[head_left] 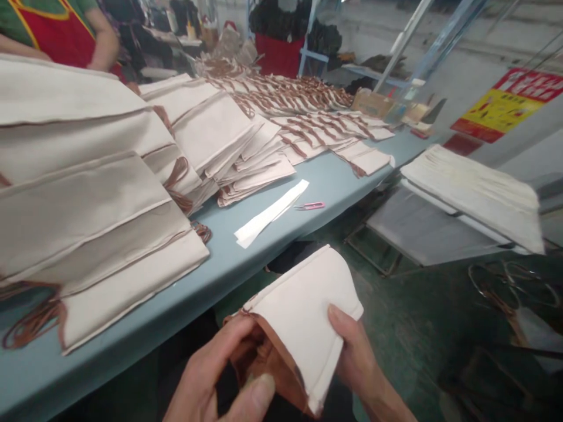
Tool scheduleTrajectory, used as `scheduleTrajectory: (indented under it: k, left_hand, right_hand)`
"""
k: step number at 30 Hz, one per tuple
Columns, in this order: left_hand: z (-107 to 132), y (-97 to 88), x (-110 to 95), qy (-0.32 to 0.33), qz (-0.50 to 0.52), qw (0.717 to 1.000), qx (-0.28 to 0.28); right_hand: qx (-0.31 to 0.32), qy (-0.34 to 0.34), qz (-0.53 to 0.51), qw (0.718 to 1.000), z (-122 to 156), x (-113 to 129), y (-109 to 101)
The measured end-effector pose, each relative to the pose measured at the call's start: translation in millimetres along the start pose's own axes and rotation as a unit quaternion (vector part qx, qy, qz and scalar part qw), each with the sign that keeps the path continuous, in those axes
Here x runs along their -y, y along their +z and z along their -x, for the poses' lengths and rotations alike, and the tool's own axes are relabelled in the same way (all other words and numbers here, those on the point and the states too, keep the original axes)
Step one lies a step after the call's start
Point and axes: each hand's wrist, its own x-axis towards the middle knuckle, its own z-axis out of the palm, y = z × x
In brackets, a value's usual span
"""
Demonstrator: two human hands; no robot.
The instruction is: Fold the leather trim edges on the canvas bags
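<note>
Both my hands hold one cream cloth bag [303, 310] with a brown lining, low in the view and just off the table's front edge. My left hand [220, 375] grips its brown open end, fingers and thumb closed on the fabric. My right hand [356, 357] holds the bag's right side, thumb pressed on the cream face. Piles of the same cream bags [97, 205] with brown cord handles lie on the light blue table [229, 258] to my left.
A white strip of cloth [270, 214] and small pink snips [311, 206] lie on the table ahead. More bag stacks [308, 129] cover the far end. A person in a red apron [65, 35] stands at the back left. A side stand holds cream sheets [475, 193] on the right.
</note>
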Motion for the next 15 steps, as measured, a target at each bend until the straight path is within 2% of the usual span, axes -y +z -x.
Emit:
scheduleTrajectory:
  k: [3, 6, 8, 9, 11, 13, 15]
  left_hand:
    - [-8.3, -6.7, 0.2, -0.084, 0.060, 0.994, 0.024]
    - [-22.5, -8.3, 1.2, -0.199, 0.135, 0.968, 0.065]
    - [-32.3, -8.0, 4.2, -0.244, 0.180, 0.949, 0.088]
    - [-36.5, -8.0, 5.9, -0.246, 0.193, 0.945, 0.092]
    - [-42.8, -8.9, 8.8, -0.207, 0.185, 0.957, 0.083]
    - [-46.0, -10.9, 11.1, -0.141, 0.121, 0.981, 0.053]
    - [-46.6, -13.9, 13.1, -0.089, 0.026, 0.995, 0.032]
  right_hand:
    - [0.012, 0.021, 0.077, 0.997, 15.9, -17.9, 7.6]
    - [0.060, 0.135, 0.155, 0.977, 32.2, -38.1, 18.4]
    - [0.106, 0.193, 0.177, 0.959, 37.4, -50.1, 28.8]
    - [0.132, 0.206, 0.175, 0.954, 37.8, -54.4, 34.4]
    - [0.217, 0.208, 0.157, 0.941, 35.5, -56.9, 43.3]
    - [0.335, 0.179, 0.165, 0.910, 32.0, -49.3, 44.8]
    - [0.415, 0.129, 0.204, 0.877, 30.1, -31.4, 36.9]
